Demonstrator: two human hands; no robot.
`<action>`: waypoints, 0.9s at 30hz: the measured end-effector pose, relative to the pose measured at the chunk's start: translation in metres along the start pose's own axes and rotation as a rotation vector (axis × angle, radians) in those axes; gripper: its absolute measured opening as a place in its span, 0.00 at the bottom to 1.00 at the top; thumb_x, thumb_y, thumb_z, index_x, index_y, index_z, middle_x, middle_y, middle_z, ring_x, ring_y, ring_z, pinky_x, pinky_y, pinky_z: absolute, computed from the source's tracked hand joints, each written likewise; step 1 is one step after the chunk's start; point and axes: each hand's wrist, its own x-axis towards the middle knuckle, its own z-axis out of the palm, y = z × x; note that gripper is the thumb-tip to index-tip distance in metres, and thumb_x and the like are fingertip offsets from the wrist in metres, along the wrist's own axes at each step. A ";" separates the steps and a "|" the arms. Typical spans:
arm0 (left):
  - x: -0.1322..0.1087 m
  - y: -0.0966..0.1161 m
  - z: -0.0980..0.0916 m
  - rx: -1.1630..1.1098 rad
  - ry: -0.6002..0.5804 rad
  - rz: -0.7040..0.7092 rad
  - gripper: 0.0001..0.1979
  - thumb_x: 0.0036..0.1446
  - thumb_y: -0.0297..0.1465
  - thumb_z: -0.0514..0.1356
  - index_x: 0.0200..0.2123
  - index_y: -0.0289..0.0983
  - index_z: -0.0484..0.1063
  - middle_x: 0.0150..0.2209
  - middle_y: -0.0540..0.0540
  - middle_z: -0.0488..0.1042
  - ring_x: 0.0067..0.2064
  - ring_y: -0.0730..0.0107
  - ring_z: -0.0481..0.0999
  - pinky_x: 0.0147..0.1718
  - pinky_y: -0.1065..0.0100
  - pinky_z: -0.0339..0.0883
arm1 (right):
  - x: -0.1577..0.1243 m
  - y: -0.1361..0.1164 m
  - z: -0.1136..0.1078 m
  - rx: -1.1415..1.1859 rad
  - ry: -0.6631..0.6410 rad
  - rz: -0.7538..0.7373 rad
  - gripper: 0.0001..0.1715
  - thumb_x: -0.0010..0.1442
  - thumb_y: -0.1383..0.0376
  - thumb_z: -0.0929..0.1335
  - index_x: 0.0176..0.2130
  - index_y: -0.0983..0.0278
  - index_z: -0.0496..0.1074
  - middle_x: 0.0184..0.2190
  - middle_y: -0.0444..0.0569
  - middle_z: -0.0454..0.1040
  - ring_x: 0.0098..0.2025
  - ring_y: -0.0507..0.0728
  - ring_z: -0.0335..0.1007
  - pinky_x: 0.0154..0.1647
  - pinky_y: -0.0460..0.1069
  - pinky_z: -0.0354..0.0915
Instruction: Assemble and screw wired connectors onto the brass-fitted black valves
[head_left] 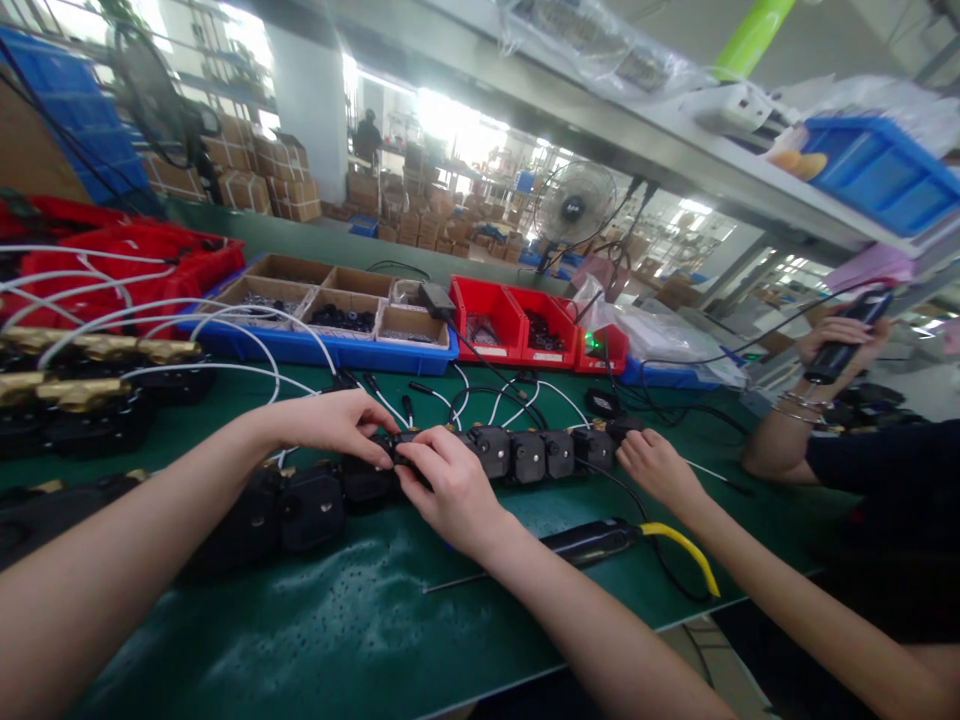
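A row of black box-shaped units with brass fittings and white cables runs across the green bench. My left hand bends over one black unit in this row, its thumb and fingers pinched at the unit's top. Right beside it, my right hand has its fingertips closed on the same spot. What they pinch is a small black part, mostly covered by the fingers. Farther right in the row stand several similar black units. In front of them lies a black electric screwdriver with a yellow cord.
A co-worker's hand touches the row's right end; another hand holds up a black screwdriver. Behind the row are a blue tray of small parts and red bins. Brass-topped units stand at left; a shelf hangs above.
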 end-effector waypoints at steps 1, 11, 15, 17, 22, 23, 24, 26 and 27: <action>0.000 0.000 0.000 0.004 -0.002 0.007 0.27 0.48 0.50 0.66 0.43 0.35 0.80 0.23 0.54 0.53 0.24 0.73 0.56 0.22 0.70 0.45 | 0.000 0.000 -0.001 -0.019 -0.005 -0.012 0.10 0.69 0.68 0.65 0.42 0.70 0.76 0.37 0.55 0.73 0.39 0.58 0.70 0.41 0.50 0.71; 0.004 0.004 0.005 0.054 0.055 0.026 0.26 0.51 0.48 0.62 0.42 0.33 0.81 0.21 0.54 0.54 0.23 0.72 0.57 0.21 0.70 0.46 | 0.001 -0.001 0.005 -0.263 -0.040 -0.051 0.17 0.72 0.64 0.62 0.33 0.67 0.72 0.31 0.51 0.71 0.35 0.57 0.68 0.36 0.50 0.66; 0.006 0.006 0.006 0.075 0.066 0.039 0.23 0.53 0.47 0.61 0.38 0.34 0.81 0.20 0.53 0.57 0.23 0.72 0.57 0.21 0.70 0.47 | 0.002 -0.002 0.008 -0.344 -0.012 -0.083 0.21 0.73 0.64 0.60 0.28 0.65 0.69 0.27 0.50 0.68 0.31 0.57 0.64 0.31 0.51 0.61; 0.006 0.005 0.006 0.079 0.067 0.046 0.22 0.53 0.47 0.61 0.38 0.34 0.81 0.20 0.53 0.57 0.23 0.72 0.57 0.21 0.70 0.47 | 0.003 -0.003 0.008 -0.367 -0.002 -0.097 0.21 0.73 0.65 0.60 0.28 0.65 0.69 0.27 0.50 0.67 0.31 0.57 0.63 0.30 0.52 0.60; 0.006 0.004 0.007 0.079 0.073 0.041 0.24 0.54 0.50 0.60 0.36 0.35 0.82 0.19 0.53 0.58 0.22 0.73 0.56 0.21 0.70 0.47 | 0.005 -0.007 -0.001 -0.286 -0.078 -0.031 0.12 0.71 0.64 0.64 0.35 0.66 0.71 0.33 0.52 0.70 0.36 0.59 0.67 0.36 0.52 0.65; 0.006 0.004 0.007 0.079 0.071 0.039 0.26 0.54 0.52 0.60 0.36 0.34 0.82 0.19 0.53 0.58 0.22 0.73 0.56 0.21 0.70 0.47 | 0.005 -0.007 -0.003 -0.253 -0.110 -0.003 0.09 0.70 0.65 0.66 0.37 0.67 0.71 0.35 0.53 0.71 0.38 0.59 0.68 0.39 0.51 0.66; 0.006 0.004 0.006 0.079 0.066 0.036 0.27 0.53 0.53 0.60 0.37 0.34 0.82 0.19 0.53 0.57 0.22 0.73 0.56 0.21 0.70 0.47 | 0.005 -0.007 -0.004 -0.224 -0.140 0.022 0.06 0.68 0.66 0.66 0.39 0.68 0.72 0.37 0.53 0.71 0.40 0.59 0.68 0.41 0.51 0.67; 0.006 0.003 0.006 0.082 0.053 0.022 0.29 0.52 0.55 0.61 0.39 0.34 0.81 0.20 0.53 0.57 0.22 0.72 0.56 0.20 0.69 0.46 | 0.005 -0.007 -0.005 -0.191 -0.182 0.055 0.03 0.67 0.69 0.67 0.40 0.68 0.71 0.38 0.53 0.71 0.41 0.59 0.69 0.42 0.51 0.68; 0.006 0.002 0.006 0.084 0.050 0.016 0.30 0.52 0.56 0.61 0.39 0.34 0.81 0.20 0.53 0.57 0.22 0.72 0.56 0.20 0.69 0.46 | 0.005 -0.007 -0.004 -0.187 -0.190 0.067 0.03 0.67 0.69 0.67 0.39 0.68 0.71 0.37 0.52 0.71 0.41 0.59 0.69 0.42 0.51 0.68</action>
